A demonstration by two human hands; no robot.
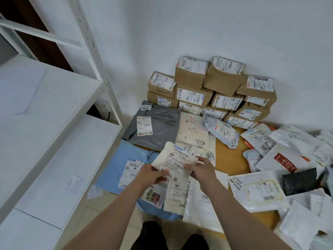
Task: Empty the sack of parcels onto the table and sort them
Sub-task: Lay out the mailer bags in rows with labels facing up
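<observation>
Both hands grip a cream parcel (175,160) with a barcode label, held over the wooden tabletop (225,156): the left hand (153,175) pinches its lower left edge, the right hand (202,168) its right edge. Beneath it lie a blue bag (115,165) and a grey bag (160,129); brown boxes (207,87) are stacked against the wall (180,24), and loose white mailers (288,159) are heaped at the right

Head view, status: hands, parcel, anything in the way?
Left hand and right hand both grip cream parcel. Held over flat bags on table. Loose pile at right; nothing blocking.
</observation>
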